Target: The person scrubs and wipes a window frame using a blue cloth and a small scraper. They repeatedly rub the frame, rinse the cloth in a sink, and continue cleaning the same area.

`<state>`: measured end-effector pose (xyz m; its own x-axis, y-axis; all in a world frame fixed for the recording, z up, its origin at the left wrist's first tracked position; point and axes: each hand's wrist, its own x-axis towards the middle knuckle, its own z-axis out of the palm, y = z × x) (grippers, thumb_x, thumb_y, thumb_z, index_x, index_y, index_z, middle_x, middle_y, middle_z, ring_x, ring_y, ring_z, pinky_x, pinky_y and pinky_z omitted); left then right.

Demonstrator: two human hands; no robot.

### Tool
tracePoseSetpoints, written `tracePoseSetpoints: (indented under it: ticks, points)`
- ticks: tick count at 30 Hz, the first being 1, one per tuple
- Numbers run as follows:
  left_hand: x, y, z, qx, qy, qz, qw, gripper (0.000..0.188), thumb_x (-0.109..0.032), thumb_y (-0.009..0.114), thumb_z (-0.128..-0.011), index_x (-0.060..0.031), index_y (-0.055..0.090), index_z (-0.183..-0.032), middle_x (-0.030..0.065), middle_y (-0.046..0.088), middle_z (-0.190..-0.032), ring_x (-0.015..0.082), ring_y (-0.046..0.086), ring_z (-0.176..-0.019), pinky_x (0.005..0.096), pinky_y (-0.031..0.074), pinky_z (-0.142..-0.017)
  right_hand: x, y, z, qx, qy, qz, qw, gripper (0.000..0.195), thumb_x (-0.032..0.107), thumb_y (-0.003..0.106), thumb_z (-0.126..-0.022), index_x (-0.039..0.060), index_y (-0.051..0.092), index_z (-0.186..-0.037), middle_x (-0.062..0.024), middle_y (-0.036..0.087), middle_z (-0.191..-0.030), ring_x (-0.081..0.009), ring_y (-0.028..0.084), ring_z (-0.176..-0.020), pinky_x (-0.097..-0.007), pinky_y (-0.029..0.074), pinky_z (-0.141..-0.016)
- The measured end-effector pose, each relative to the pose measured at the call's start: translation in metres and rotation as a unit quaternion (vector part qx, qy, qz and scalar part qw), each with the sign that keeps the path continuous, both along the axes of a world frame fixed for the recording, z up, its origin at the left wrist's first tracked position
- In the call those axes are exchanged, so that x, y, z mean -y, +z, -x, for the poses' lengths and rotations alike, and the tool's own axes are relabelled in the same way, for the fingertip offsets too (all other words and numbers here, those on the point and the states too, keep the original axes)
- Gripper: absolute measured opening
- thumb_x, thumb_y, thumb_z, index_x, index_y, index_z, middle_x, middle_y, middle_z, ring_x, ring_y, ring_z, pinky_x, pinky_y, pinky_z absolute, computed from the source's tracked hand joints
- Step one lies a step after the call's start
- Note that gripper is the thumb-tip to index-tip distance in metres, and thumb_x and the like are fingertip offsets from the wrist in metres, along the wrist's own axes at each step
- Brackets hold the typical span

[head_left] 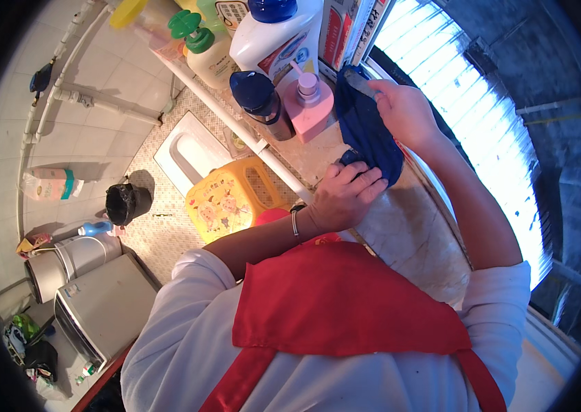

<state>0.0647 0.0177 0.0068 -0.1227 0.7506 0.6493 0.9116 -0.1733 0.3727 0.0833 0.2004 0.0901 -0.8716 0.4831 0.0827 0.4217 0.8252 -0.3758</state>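
A dark blue cloth article [367, 126] stretches between my two hands above a marbled stone ledge [414, 226]. My left hand [347, 195] grips its lower end, fingers curled over bunched fabric. At the upper end my right hand [409, 113] pinches the edge beside a greyish flat strip [360, 82]; whether that strip belongs to the cloth I cannot tell. Just left of the cloth stands a pink pump bottle [311, 113]. Against it is a dark bottle with a navy cap [257, 98].
Behind stand a large white bottle [280, 44], a green-topped pump bottle [210, 62] and upright boxes [342, 31]. A white pipe [239, 131] edges the ledge. Below are a yellow stool [223, 201], squat toilet [192, 149] and black bin [128, 203]. A bright window [455, 103] lies right.
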Motion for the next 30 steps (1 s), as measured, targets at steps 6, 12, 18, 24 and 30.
tracePoseSetpoints:
  ticks: [6,12,18,24,30]
  points:
    - [0.002,0.0,0.001,0.003,-0.002,-0.003,1.0,0.036,-0.012,0.064,-0.068,-0.0136,0.063,-0.104,0.0003,0.06,-0.109,0.0204,0.055,-0.094,0.0361,0.038,-0.069,-0.026,0.008,0.014,0.02,0.065,0.105,0.992,0.027,0.009,0.05,-0.088,0.0046,0.061,-0.112,-0.007,0.059,-0.069,-0.0147,0.058,-0.064,-0.0296,0.048,-0.063]
    - [0.001,-0.002,0.003,0.008,-0.01,-0.011,1.0,0.036,-0.011,0.063,-0.069,-0.0125,0.062,-0.105,0.002,0.059,-0.111,0.0212,0.056,-0.094,0.0359,0.04,-0.07,-0.048,0.021,0.024,0.055,0.074,0.144,0.985,0.022,0.012,0.054,-0.087,0.0014,0.061,-0.104,-0.0146,0.065,-0.085,-0.0234,0.064,-0.075,-0.0355,0.049,-0.073]
    - [0.0,-0.001,0.002,-0.011,-0.023,-0.014,1.0,0.032,-0.012,0.059,-0.071,-0.0082,0.061,-0.103,0.0058,0.058,-0.112,0.0226,0.055,-0.096,0.0361,0.042,-0.073,-0.017,-0.029,0.007,-0.062,-0.036,0.085,0.994,0.011,0.015,0.056,-0.087,0.0054,0.059,-0.091,-0.0141,0.062,-0.074,-0.0275,0.062,-0.072,-0.0369,0.049,-0.066]
    - [-0.004,0.008,-0.003,-0.008,-0.005,0.034,0.999,0.029,-0.012,0.058,-0.071,-0.0086,0.063,-0.1,0.0061,0.061,-0.106,0.0226,0.057,-0.092,0.0356,0.044,-0.073,-0.029,-0.024,0.013,-0.068,0.052,0.036,0.996,0.01,0.013,0.058,-0.086,0.0042,0.058,-0.09,-0.0151,0.063,-0.075,-0.0311,0.062,-0.071,-0.0387,0.048,-0.064]
    - [-0.008,-0.001,-0.017,0.096,-0.055,0.043,0.993,0.032,-0.012,0.068,-0.07,-0.009,0.065,-0.101,0.0073,0.062,-0.106,0.0235,0.056,-0.091,0.0366,0.045,-0.075,-0.065,0.006,0.012,-0.045,0.208,-0.035,0.976,0.009,0.013,0.056,-0.087,0.004,0.059,-0.09,-0.0113,0.06,-0.066,-0.0243,0.059,-0.06,-0.0345,0.045,-0.058]
